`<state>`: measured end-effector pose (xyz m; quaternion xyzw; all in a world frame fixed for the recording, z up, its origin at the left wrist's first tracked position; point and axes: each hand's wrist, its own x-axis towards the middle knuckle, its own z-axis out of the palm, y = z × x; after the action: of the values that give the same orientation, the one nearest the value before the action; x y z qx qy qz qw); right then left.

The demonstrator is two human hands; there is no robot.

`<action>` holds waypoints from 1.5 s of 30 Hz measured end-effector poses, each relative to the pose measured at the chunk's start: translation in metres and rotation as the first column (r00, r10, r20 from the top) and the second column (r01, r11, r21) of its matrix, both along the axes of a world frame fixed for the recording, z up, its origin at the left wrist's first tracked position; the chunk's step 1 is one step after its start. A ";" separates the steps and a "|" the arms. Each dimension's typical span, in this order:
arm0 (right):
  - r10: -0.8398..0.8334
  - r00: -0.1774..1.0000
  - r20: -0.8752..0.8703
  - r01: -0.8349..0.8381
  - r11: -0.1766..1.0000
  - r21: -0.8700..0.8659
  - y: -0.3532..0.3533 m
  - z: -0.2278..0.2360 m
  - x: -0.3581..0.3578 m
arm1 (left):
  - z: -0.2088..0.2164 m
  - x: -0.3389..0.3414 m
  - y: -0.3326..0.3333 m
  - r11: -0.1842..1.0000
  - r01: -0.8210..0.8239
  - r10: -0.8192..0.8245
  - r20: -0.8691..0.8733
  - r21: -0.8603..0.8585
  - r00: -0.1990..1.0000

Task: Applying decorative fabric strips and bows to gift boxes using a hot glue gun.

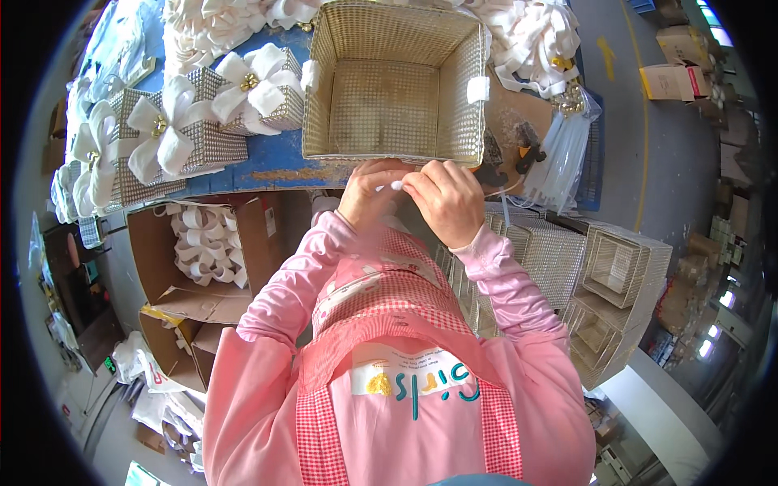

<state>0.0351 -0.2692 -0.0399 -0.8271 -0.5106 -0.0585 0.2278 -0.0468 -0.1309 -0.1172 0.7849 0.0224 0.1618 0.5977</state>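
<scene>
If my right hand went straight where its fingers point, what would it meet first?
Your right hand would probably meet the small white piece, perhaps already touching it, then your left hand; depth is unclear.

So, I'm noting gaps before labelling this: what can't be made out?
All in the head view:
- Small white piece: full shape and which hand grips it, hidden by fingers of the left hand and right hand.
- Basket: underside, hidden by its own floor.
- White ribbon pile: far end, cut off by the top edge.
- Clutter at right: separate items, too small and blurred.
</scene>
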 end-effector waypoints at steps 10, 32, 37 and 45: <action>0.011 1.000 -0.014 -0.010 1.000 0.022 0.020 0.022 0.020 | 0.000 0.000 0.002 0.997 -0.071 0.071 -0.065 0.004 0.995; -0.035 0.883 -0.467 -0.151 0.923 -0.355 0.043 0.010 0.064 | -0.004 0.001 -0.003 0.975 -0.197 0.178 -0.175 -0.099 0.968; 0.053 0.952 -0.301 -0.142 0.948 -0.284 0.038 0.031 0.045 | -0.001 0.000 -0.003 0.964 -0.220 0.193 -0.175 -0.150 0.965; 0.166 0.984 -0.070 -0.179 0.938 -0.298 0.049 0.017 0.036 | -0.005 0.003 -0.004 0.971 -0.230 0.215 -0.190 -0.058 0.958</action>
<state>0.0713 -0.2206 -0.0231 -0.8052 -0.5790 0.0586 0.1138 -0.0436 -0.1347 -0.1226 0.7645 0.1717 0.1545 0.6018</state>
